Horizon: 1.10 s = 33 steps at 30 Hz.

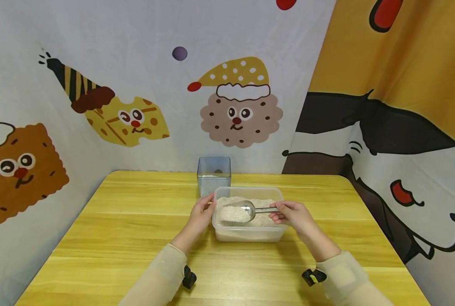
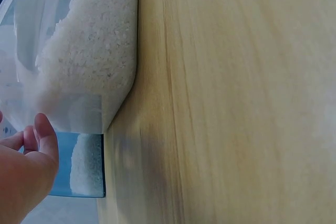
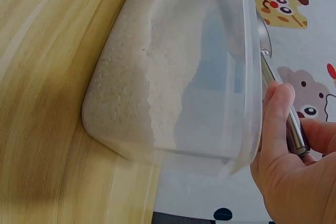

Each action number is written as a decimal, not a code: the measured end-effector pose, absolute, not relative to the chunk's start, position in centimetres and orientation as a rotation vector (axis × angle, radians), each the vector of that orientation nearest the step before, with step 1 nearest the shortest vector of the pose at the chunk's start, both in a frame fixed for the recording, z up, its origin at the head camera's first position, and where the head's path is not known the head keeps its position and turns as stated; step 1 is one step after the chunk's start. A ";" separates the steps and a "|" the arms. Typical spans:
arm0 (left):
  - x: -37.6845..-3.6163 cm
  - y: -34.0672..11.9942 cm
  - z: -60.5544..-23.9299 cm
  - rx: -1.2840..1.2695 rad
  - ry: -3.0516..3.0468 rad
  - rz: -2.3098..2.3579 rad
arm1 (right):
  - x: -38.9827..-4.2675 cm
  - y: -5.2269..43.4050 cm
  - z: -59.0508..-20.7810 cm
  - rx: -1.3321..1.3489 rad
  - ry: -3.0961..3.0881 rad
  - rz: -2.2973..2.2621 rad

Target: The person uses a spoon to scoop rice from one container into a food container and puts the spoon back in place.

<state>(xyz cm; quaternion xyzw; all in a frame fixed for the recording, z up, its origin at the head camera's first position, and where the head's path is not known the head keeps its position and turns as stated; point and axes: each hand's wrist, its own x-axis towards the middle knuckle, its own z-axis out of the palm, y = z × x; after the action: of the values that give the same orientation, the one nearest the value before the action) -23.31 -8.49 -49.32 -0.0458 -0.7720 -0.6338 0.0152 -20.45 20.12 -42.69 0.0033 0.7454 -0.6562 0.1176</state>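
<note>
My right hand (image 1: 294, 216) pinches the handle of a metal scoop (image 1: 263, 210) between thumb and fingers, over the right rim of a clear plastic bin (image 1: 250, 234). The scoop's bowl, loaded with white rice (image 1: 235, 214), points left above the rice in the bin. In the right wrist view the scoop handle (image 3: 281, 93) lies just past the rim, at about its height. My left hand (image 1: 201, 214) rests its fingertips on the bin's left side, near the back corner. The left wrist view shows those fingers (image 2: 46, 137) beside the bin's wall, not curled round it.
Behind the bin's left end stands a blue-tinted clear container (image 1: 214, 168) with rice inside. Both stand on a yellow wood-grain table (image 1: 135, 238). A cloth with cartoon prints (image 1: 154, 51) hangs along the table's back. Each sleeve carries a small black device (image 1: 189, 277) at the wrist.
</note>
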 end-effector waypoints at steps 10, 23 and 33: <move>-23.4 -8.5 -49.4 -0.116 -2.425 -1.948 | -20.2 21.4 -42.1 0.064 2.120 -1.963; -21.6 -8.3 -46.0 -0.140 -2.400 -2.002 | -20.4 23.1 -42.6 0.096 2.037 -2.006; -21.6 -8.3 -46.0 -0.156 -2.403 -2.005 | -21.0 23.5 -42.4 0.088 1.951 -2.111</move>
<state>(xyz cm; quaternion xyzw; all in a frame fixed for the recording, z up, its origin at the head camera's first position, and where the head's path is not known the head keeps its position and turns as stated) -21.61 -8.27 -45.98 -0.0496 -0.7669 -0.6398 0.0043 -20.98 23.49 -42.40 0.0303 0.6724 -0.7276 0.1327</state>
